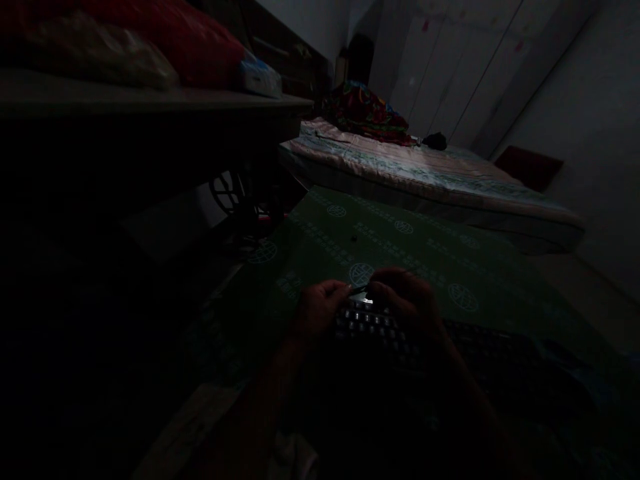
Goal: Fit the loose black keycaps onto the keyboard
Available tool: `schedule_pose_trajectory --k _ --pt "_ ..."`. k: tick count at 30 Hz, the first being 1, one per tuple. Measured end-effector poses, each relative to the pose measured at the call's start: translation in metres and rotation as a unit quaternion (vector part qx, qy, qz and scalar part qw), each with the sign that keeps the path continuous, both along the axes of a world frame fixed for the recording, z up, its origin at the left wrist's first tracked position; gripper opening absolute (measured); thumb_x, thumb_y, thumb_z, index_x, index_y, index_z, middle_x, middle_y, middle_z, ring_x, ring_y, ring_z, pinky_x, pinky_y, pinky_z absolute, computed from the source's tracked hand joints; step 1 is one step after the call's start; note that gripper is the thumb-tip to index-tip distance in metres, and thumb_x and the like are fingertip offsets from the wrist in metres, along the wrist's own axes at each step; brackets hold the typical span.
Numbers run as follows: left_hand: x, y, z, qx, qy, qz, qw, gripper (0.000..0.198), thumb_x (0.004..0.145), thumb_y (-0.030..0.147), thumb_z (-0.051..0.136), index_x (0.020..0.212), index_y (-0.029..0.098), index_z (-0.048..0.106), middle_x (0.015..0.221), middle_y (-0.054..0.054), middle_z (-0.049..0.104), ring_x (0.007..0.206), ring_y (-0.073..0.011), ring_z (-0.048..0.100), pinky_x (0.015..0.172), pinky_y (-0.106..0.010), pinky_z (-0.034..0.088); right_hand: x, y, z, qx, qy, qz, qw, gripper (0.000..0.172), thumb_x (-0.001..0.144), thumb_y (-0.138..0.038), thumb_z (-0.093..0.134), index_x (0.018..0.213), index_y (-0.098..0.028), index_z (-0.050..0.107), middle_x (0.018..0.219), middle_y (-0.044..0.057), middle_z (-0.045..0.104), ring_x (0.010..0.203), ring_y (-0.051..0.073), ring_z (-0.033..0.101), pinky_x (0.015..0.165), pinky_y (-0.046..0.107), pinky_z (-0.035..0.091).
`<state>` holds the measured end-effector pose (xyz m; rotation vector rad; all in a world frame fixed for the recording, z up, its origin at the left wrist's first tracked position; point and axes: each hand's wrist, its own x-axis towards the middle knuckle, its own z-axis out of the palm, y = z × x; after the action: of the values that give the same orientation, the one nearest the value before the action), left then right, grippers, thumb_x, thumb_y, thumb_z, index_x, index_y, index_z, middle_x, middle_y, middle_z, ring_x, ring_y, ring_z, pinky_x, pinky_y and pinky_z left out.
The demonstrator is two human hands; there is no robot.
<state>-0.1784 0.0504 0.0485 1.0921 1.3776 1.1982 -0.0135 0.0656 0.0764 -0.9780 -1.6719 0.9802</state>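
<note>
In dim light my left hand (320, 308) and my right hand (407, 297) meet above the far edge of a dark keyboard (373, 323). The fingers of my left hand pinch the end of a small, thin, dark piece (358, 291) that spans the gap to my right hand. My right hand is curled with its fingertips at the other end of that piece; its grip is partly hidden. What the piece is I cannot make out. A small bright glint shows just under the fingers. A small dark object (354, 238) lies farther off on the green board.
The green printed board (320, 233) carries the keyboard. Another dark keyboard-like shape (493, 343) lies at the right. A table (200, 100) with a red bag (200, 40) and a tissue pack (261, 75) stands upper left. Behind is a bed (425, 160) with bundled bedding (367, 110).
</note>
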Motion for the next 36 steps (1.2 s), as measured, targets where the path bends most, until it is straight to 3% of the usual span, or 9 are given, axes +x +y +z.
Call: schedule_pose_trajectory --k 8,12,15,17,21,25,28,31,36 --pt "-0.002 0.001 0.0 0.008 0.04 0.026 0.999 0.018 0.064 0.03 0.066 0.076 0.017 0.069 0.068 -0.001 0.068 0.063 -0.0158 0.06 0.057 -0.024 0.043 0.003 0.005 -0.01 -0.007 -0.055 -0.025 0.998 0.029 0.077 -0.045 0.063 0.078 -0.016 0.063 0.063 0.002 0.063 0.055 0.012 0.057 0.051 0.023 0.045" --pt "-0.001 -0.001 0.001 -0.054 -0.108 -0.006 0.993 0.029 0.064 0.034 0.069 0.086 0.016 0.066 0.068 -0.002 0.069 0.053 -0.0118 0.058 0.048 -0.021 0.039 -0.003 -0.003 -0.004 0.012 -0.012 0.007 1.0 0.022 0.075 -0.039 0.066 0.08 -0.018 0.065 0.074 0.003 0.067 0.066 0.015 0.062 0.06 0.025 0.05" --pt "-0.004 -0.001 0.004 -0.069 -0.239 0.006 0.969 0.028 0.059 0.028 0.073 0.081 0.015 0.062 0.065 -0.001 0.067 0.051 -0.0096 0.058 0.046 -0.018 0.038 -0.01 -0.009 -0.003 -0.004 0.002 0.065 0.998 0.018 0.074 -0.034 0.068 0.083 -0.019 0.068 0.08 0.004 0.07 0.073 0.017 0.065 0.068 0.028 0.052" --pt "-0.008 -0.001 0.006 -0.061 -0.262 0.026 0.963 0.026 0.055 0.024 0.075 0.075 0.015 0.06 0.06 0.0 0.066 0.048 -0.0087 0.056 0.047 -0.017 0.039 -0.009 -0.011 -0.002 -0.032 0.019 0.11 0.993 0.02 0.072 -0.032 0.07 0.088 -0.02 0.07 0.084 0.004 0.072 0.078 0.018 0.066 0.073 0.03 0.053" --pt "-0.015 0.0 0.01 -0.012 -0.208 0.044 0.977 0.027 0.055 0.025 0.075 0.074 0.015 0.06 0.058 0.001 0.065 0.047 -0.0091 0.055 0.048 -0.019 0.041 0.008 -0.009 0.004 -0.097 0.032 0.168 0.98 0.034 0.069 -0.038 0.072 0.099 -0.021 0.07 0.095 0.006 0.072 0.088 0.022 0.066 0.079 0.035 0.051" --pt "-0.017 -0.001 0.014 0.034 -0.141 0.059 0.988 0.029 0.056 0.028 0.075 0.077 0.014 0.062 0.059 0.0 0.065 0.052 -0.0112 0.057 0.052 -0.021 0.043 0.026 -0.004 0.011 -0.141 0.02 0.165 0.976 0.042 0.07 -0.045 0.069 0.102 -0.017 0.07 0.087 0.007 0.072 0.078 0.022 0.067 0.073 0.035 0.051" --pt "-0.015 -0.004 0.016 0.045 -0.11 0.061 0.991 0.033 0.055 0.028 0.076 0.082 0.015 0.063 0.06 0.001 0.064 0.055 -0.0122 0.058 0.053 -0.021 0.043 0.021 -0.003 0.009 -0.141 -0.063 0.121 0.981 0.034 0.07 -0.035 0.07 0.099 -0.017 0.07 0.08 0.004 0.072 0.07 0.019 0.065 0.064 0.03 0.049" --pt "-0.011 -0.008 0.019 0.047 -0.104 0.042 0.993 0.035 0.054 0.028 0.077 0.084 0.016 0.064 0.059 0.002 0.062 0.053 -0.0109 0.056 0.053 -0.021 0.043 0.009 -0.004 0.006 -0.108 -0.127 0.152 0.974 0.021 0.073 -0.031 0.065 0.087 -0.017 0.072 0.078 0.003 0.071 0.069 0.017 0.063 0.061 0.026 0.047" --pt "-0.006 -0.01 0.019 0.066 -0.12 0.033 0.99 0.038 0.053 0.028 0.078 0.086 0.016 0.065 0.067 0.001 0.065 0.059 -0.0125 0.059 0.058 -0.023 0.046 -0.002 -0.007 0.007 -0.093 -0.124 0.145 0.977 0.021 0.074 -0.035 0.065 0.075 -0.015 0.07 0.065 0.0 0.065 0.059 0.012 0.057 0.053 0.021 0.042"
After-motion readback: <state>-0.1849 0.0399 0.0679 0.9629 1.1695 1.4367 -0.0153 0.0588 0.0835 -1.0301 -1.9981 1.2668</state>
